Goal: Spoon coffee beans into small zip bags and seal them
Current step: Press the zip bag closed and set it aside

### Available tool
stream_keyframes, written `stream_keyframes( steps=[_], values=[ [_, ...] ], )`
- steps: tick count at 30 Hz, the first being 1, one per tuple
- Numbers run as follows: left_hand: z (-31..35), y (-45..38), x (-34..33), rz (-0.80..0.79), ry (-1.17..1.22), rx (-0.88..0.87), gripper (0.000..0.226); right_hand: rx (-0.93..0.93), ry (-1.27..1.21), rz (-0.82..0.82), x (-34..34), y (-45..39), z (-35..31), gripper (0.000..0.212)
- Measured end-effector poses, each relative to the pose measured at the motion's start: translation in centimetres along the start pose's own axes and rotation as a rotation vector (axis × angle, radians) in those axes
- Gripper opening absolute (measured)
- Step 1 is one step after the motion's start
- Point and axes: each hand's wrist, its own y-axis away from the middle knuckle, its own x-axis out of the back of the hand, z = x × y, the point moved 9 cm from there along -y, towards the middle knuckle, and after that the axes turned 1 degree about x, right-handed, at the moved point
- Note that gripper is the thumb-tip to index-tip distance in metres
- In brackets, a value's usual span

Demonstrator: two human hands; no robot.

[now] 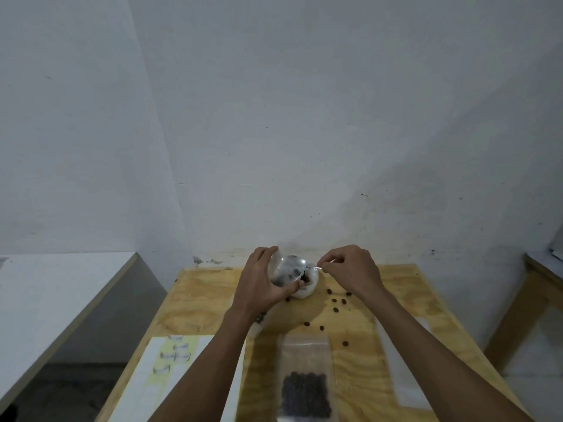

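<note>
My left hand (263,283) grips a small clear zip bag (285,269) with its mouth held open, a few dark beans inside. The bag hangs over a white bowl (306,289) of coffee beans at the far middle of the wooden table (359,354). My right hand (350,269) pinches the thin handle of a spoon (313,267) whose tip reaches into the bag's mouth. A filled zip bag (306,382) of beans lies flat near the front. Part of another bag with beans (260,318) shows under my left forearm.
Loose coffee beans (338,301) are scattered on the wood right of the bowl. A white sheet with small labels (176,354) lies at the front left, another white sheet (411,388) at the right. A white counter (54,287) stands left, a wooden frame (530,296) right.
</note>
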Motion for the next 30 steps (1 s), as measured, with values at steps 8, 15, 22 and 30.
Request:
stream_keyframes(
  steps=[8, 15, 22, 30],
  values=[
    [-1.1, 0.4, 0.6, 0.038, 0.017, -0.003, 0.094, -0.056, -0.108, 0.008, -0.6, -0.5, 1.4, 0.012],
    [-1.9, 0.9, 1.5, 0.185, 0.153, 0.107, 0.089, -0.184, -0.117, 0.062, -1.2, -0.9, 4.5, 0.014],
    [-1.4, 1.7, 2.4, 0.375, 0.320, 0.206, 0.086, -0.371, 0.072, 0.142, -3.2, 0.4, 10.4, 0.016],
    [-0.8, 1.7, 1.7, 0.384, 0.395, 0.233, 0.088, -0.366, 0.340, 0.174, -4.6, 0.6, 10.4, 0.023]
  ],
)
